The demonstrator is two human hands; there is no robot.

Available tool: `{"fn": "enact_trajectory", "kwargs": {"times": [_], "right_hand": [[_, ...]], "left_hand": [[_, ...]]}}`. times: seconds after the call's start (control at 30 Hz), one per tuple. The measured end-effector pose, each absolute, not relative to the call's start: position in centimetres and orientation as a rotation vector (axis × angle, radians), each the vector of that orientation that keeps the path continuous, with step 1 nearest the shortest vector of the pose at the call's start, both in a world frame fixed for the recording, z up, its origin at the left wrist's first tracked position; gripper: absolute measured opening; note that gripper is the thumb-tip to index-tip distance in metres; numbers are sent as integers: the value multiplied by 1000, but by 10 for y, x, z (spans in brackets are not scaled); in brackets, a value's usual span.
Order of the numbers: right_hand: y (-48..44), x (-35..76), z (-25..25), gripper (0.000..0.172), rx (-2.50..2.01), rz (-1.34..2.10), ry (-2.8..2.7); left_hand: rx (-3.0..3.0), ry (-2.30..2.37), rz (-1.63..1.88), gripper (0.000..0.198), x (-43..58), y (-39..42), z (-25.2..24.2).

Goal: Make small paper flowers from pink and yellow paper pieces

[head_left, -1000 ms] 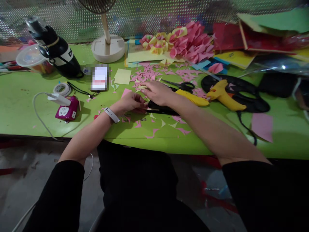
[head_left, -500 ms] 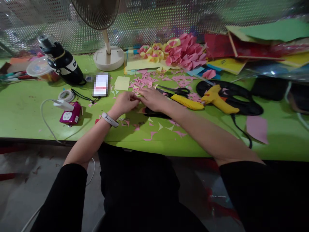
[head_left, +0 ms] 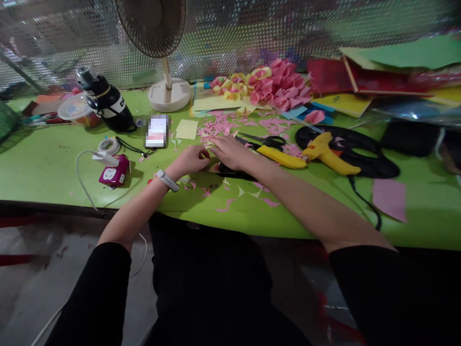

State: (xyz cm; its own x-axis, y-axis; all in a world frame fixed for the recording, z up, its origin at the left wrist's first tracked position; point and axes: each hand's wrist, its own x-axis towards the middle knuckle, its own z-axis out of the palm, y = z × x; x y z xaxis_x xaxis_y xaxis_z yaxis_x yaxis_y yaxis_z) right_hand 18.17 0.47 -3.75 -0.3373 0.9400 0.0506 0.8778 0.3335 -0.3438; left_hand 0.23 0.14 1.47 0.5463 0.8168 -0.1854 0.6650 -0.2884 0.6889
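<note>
My left hand (head_left: 191, 159) is over the green table with its fingers curled in; whatever they hold is too small or hidden to make out. Just to its right, my right hand (head_left: 229, 152) bends palm down, fingers together, its thumb and any held thing hidden. A narrow gap separates the hands. Beneath the right wrist lies a black object (head_left: 236, 173), mostly covered. Pink paper scraps (head_left: 216, 126) are heaped beyond the fingers. Black scissors (head_left: 268, 140) and a yellow-handled cutter (head_left: 283, 157) rest beside the right hand. A square yellow paper (head_left: 187, 129) lies beyond the left.
Pink and yellow paper flowers (head_left: 279, 85) pile up at the back, near a fan (head_left: 169, 95). On the right, a yellow glue gun (head_left: 333, 154) lies on a black pad. A phone (head_left: 157, 131), black bottle (head_left: 108, 103) and purple adapter (head_left: 114, 172) stand left.
The view has shifted slightly, so the table things appear further right and lower. My hands have drawn a little apart, opening a small gap between the fingertips.
</note>
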Motion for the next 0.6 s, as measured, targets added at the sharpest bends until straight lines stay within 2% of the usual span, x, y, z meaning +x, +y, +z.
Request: {"fn": "enact_trajectory", "kwargs": {"times": [0.17, 0.37, 0.5, 0.6], "right_hand": [[-2, 177, -30, 58, -1734, 413, -2307], [-1, 177, -31, 51, -1661, 381, -2272], [-12, 186, -9, 53, -1542, 403, -2175], [-23, 201, 14, 57, -1518, 588, -2154]], "left_hand": [[1610, 1015, 233, 13, 1, 5, -1], [1534, 934, 323, 21, 4, 11, -19], [1542, 963, 333, 21, 4, 9, -21], [1510, 937, 339, 21, 4, 7, -21]]}}
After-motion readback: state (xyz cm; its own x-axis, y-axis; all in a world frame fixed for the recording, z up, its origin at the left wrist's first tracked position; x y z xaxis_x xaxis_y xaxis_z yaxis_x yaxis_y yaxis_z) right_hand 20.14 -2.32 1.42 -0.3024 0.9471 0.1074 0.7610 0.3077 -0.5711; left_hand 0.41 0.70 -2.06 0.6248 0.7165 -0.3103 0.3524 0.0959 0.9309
